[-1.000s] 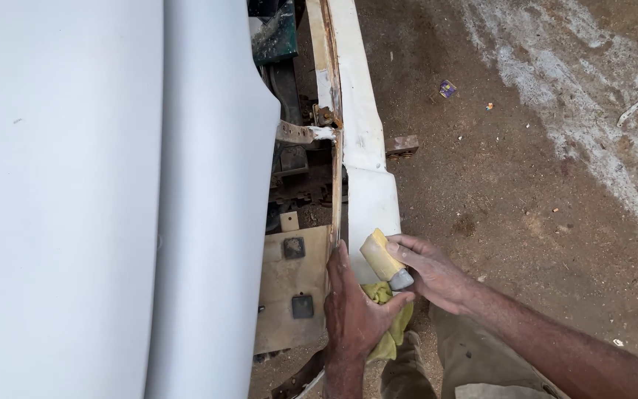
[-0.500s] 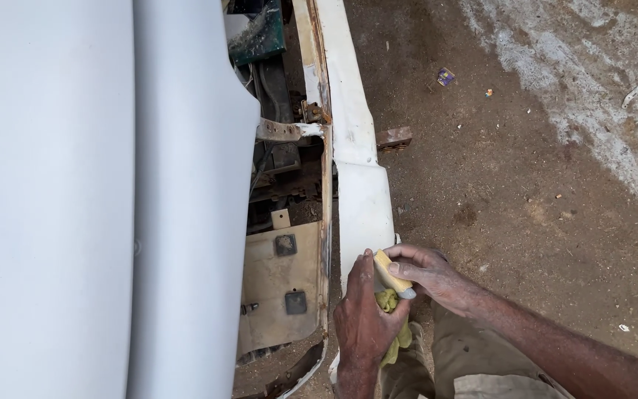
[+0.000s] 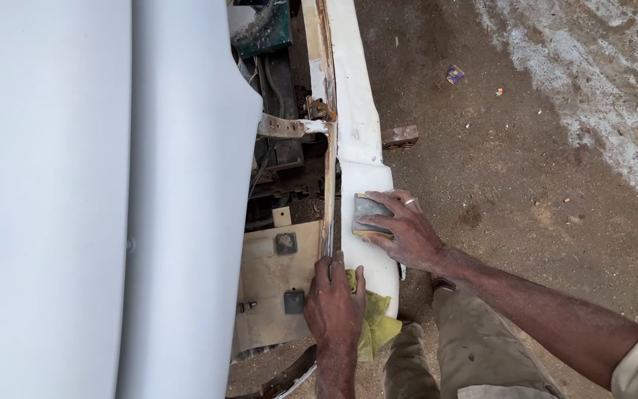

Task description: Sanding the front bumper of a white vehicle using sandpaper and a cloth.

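Observation:
My right hand [image 3: 400,225] presses a grey-faced sanding block with a yellow edge [image 3: 367,213] flat on the white car fender panel [image 3: 359,140]. A ring shows on one finger. My left hand [image 3: 334,303] rests on the lower end of the same panel, by its rusty inner edge, with a yellow-green cloth [image 3: 374,325] under the palm and fingers. The panel runs from the top of the view down to my hands.
A wide pale grey car bonnet [image 3: 75,199] fills the left half. Between it and the fender lie rusty brackets [image 3: 289,127], a tan plate [image 3: 275,273] and a green part [image 3: 263,29]. Bare dirt ground [image 3: 526,148] with a brick piece [image 3: 400,136] lies to the right.
My right hand has turned the block face down and slid it up onto the panel. The left hand has stayed at the lower end on the cloth.

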